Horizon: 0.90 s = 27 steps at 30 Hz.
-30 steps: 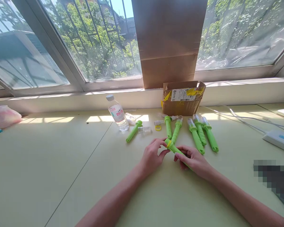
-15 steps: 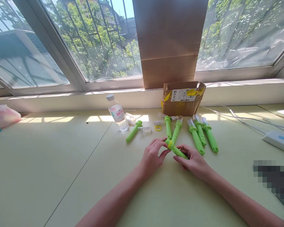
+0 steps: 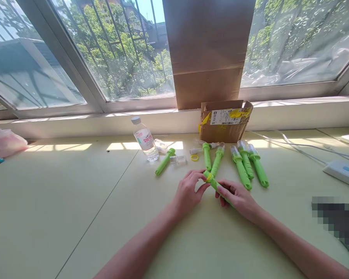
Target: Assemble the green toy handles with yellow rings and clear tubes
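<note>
Between my hands is a green tube (image 3: 216, 186) with a yellow ring near its ribbed upper end. My left hand (image 3: 189, 188) pinches that ringed end with thumb and fingers. My right hand (image 3: 235, 196) is wrapped round the lower part of the tube, thumb on top. Just beyond lie two green tubes, one bare-topped (image 3: 206, 157) and one with a clear cap (image 3: 218, 159). Three capped green tubes (image 3: 246, 162) lie to the right. Another green tube (image 3: 165, 162) rests at the left beside a clear cap (image 3: 178, 159). A loose yellow ring (image 3: 194, 157) lies behind my hands.
A water bottle (image 3: 145, 140) stands at the back left, and an open cardboard box (image 3: 221, 130) by the window sill. A power strip (image 3: 343, 173) with cables is at the right. A pink bag (image 3: 6, 142) lies far left; a pixelated dark object (image 3: 337, 221) lies near right.
My right hand has shifted its grip on the green tube, its thumb now lying along the top. The tube has tilted slightly more steeply. My left hand has barely moved.
</note>
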Available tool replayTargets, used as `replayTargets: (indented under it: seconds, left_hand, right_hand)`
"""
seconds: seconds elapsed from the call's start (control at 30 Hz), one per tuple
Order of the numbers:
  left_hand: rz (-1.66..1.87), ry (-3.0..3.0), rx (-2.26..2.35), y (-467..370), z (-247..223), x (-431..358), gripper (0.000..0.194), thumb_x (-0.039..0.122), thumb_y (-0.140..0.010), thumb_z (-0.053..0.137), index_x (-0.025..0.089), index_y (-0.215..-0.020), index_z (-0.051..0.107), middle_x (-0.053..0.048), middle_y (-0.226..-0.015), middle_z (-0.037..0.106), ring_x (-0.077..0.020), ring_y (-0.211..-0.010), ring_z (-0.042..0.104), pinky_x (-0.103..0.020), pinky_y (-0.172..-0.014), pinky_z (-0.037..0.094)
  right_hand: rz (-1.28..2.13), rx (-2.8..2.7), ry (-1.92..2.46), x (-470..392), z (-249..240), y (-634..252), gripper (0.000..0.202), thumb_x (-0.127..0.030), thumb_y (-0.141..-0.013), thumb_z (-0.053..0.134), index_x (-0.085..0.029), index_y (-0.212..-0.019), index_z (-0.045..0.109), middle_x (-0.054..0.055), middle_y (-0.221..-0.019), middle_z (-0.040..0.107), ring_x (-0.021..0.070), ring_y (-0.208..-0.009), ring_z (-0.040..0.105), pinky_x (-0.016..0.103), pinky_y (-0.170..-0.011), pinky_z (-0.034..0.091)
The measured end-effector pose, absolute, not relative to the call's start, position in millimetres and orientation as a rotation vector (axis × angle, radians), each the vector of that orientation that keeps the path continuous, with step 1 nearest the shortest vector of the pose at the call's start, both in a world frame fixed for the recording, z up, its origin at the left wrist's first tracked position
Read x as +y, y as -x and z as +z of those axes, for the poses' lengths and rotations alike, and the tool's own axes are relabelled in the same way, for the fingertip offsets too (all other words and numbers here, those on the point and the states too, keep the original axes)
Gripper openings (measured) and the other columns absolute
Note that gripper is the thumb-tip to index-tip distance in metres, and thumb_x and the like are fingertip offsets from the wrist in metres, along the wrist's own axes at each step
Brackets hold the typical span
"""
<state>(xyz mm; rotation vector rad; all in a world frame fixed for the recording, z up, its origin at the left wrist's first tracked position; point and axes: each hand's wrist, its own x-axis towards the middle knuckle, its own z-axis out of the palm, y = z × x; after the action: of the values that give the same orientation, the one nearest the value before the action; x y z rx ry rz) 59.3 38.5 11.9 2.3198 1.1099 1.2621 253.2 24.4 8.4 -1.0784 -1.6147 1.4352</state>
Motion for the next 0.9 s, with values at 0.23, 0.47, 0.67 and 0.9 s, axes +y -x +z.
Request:
replayTargets:
  seconds: [0.23,0.47,0.67,0.9]
  left_hand:
    - [1.214,-2.311,1.104,-58.6,10.4,38.4,0.01,0.021,-0.085,0.055,0.021,-0.094,0.051,-0.008,-0.111,0.063,-0.019,-0.106,0.058,-0.035,-0.082,0.052]
    - [1.255,-2.342,1.096,-59.4,11.0,37.8,0.009,0.021,-0.085,0.056,0.021,-0.092,0.051,-0.008,-0.109,0.064,-0.02,-0.105,0.059,-0.037,-0.082,0.053]
    - [1.192,-2.351,1.107,-59.8,10.5,37.9,0.023,0.02,-0.079,0.063,0.021,-0.098,0.05,-0.009,-0.113,0.062,-0.0215,-0.11,0.057,-0.037,-0.083,0.053]
    - [1.253,-2.372,1.103,-59.3,9.8,38.1,0.017,0.02,-0.08,0.062,0.021,-0.094,0.051,-0.008,-0.113,0.063,-0.0194,-0.108,0.058,-0.036,-0.085,0.052]
  right_hand:
    - [1.456,-1.643,1.082,25.0,10.2,-253.2,0.036,-0.049,-0.088,0.044,-0.016,-0.083,0.058,0.0,-0.068,0.056,0.0105,-0.049,0.049,0.024,-0.046,0.039]
    - [1.442,-1.582,1.21,24.6,9.3,-253.1,0.031,-0.043,-0.075,0.063,-0.02,-0.094,0.055,-0.003,-0.064,0.057,0.0102,-0.044,0.047,0.023,-0.041,0.037]
    - [1.397,-1.623,1.187,25.8,10.7,-253.0,0.033,-0.05,-0.078,0.057,-0.017,-0.084,0.061,0.002,-0.071,0.06,0.0128,-0.052,0.053,0.025,-0.046,0.042]
    - [1.452,-1.697,1.083,27.1,12.7,-255.2,0.04,-0.054,-0.084,0.048,-0.017,-0.082,0.061,0.002,-0.068,0.059,0.0137,-0.056,0.055,0.025,-0.054,0.044]
